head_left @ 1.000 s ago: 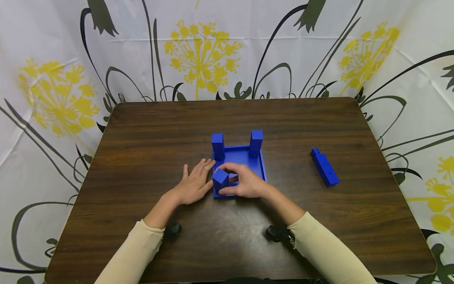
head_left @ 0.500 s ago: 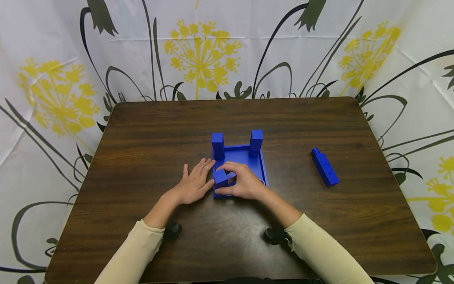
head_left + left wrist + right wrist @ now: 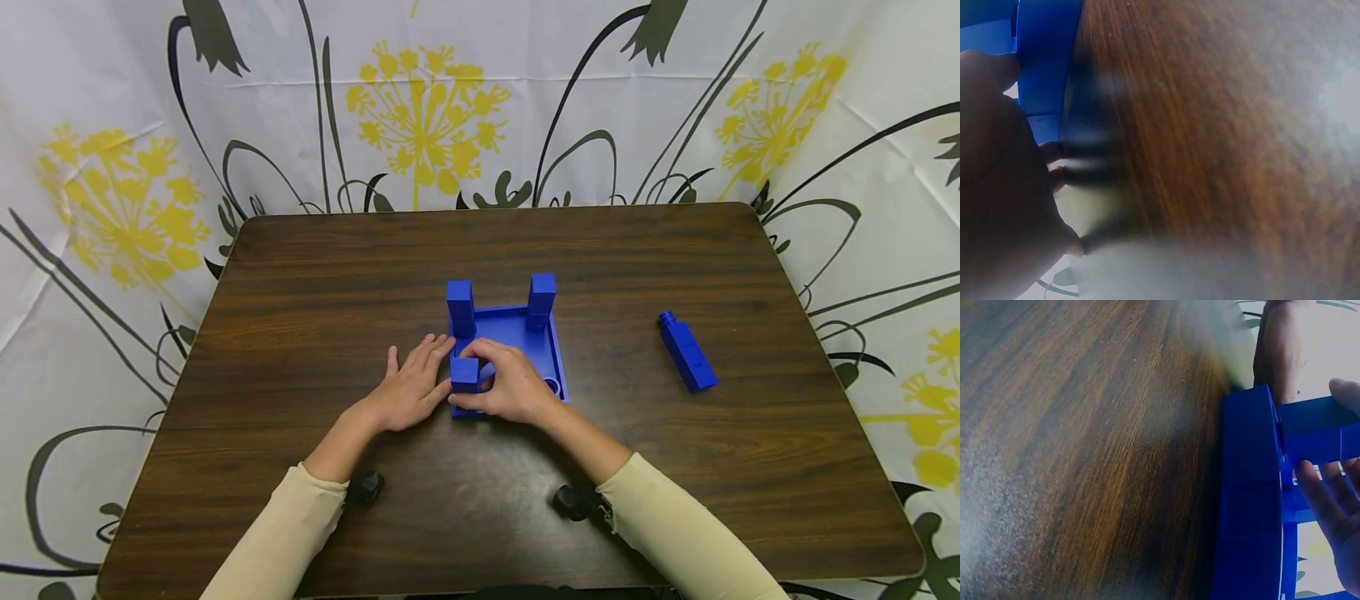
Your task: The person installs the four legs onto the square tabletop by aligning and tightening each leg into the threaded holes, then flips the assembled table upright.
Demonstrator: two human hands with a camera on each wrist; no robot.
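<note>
A shallow blue square tray-like piece (image 3: 512,335) lies at mid-table with blue square posts (image 3: 460,308) (image 3: 542,300) standing at its two far corners. At its near left corner my right hand (image 3: 510,387) grips a third blue post (image 3: 465,377) between thumb and fingers. In the right wrist view that post (image 3: 1313,431) meets the tray's inner side; its lower end is hidden. My left hand (image 3: 408,396) lies beside the tray's left wall, fingers straight, fingertips and thumb against it. A round socket (image 3: 553,385) shows at the near right corner.
Off to the right, a loose blue post (image 3: 687,354) with a narrow round end lies on the brown wooden table (image 3: 322,275). A flower-patterned cloth (image 3: 300,100) hangs behind the table. Black wrist cameras (image 3: 572,502) sit under both forearms.
The gripped post has turned from corner-on to square with the tray and sits slightly lower. My right hand has shifted a little left, exposing the socket. The left hand has stayed put.
</note>
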